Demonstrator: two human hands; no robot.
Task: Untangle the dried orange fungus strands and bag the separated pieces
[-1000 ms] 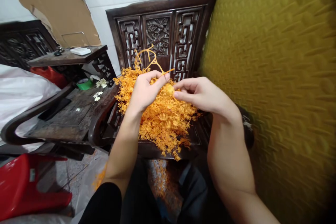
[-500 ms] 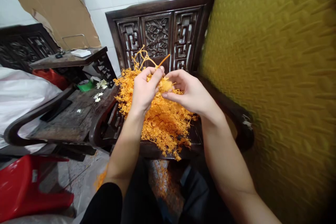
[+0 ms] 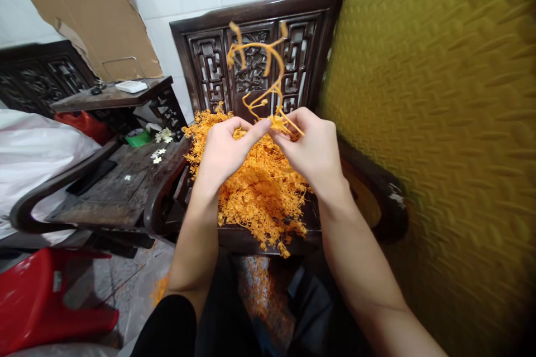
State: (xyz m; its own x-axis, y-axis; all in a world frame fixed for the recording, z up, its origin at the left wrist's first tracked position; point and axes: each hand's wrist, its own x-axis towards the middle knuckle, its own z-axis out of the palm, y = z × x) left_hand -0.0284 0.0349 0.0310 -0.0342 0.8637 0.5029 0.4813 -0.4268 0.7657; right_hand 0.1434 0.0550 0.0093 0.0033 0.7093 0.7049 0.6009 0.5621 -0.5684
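In front of the chair back, a bare, branched orange plastic stem [image 3: 280, 75] rises and curls from between my hands. My left hand [image 3: 230, 150] is closed, with thumb and forefinger pinched at the small orange flower pieces [image 3: 277, 122] near the stem's base. My right hand [image 3: 312, 142] is closed too, its fingertips pinching the same stem and flower pieces from the right. The exact grip points are partly hidden behind the fingers. Below both hands, a big heap of orange artificial flowers [image 3: 262, 189] covers the seat of the dark carved wooden chair [image 3: 255, 3].
A quilted yellow-green panel [image 3: 431, 95] stands close on the right. To the left are a wooden side table [image 3: 109, 99], a second chair with green tape [image 3: 139, 138] and small white flowers [image 3: 158, 155], a white sack [image 3: 37, 150], and a red stool [image 3: 31, 301].
The stem has swung up and right, its branches now spread higher above my hands. My right fingers have closed onto it, and my left hand has turned slightly.
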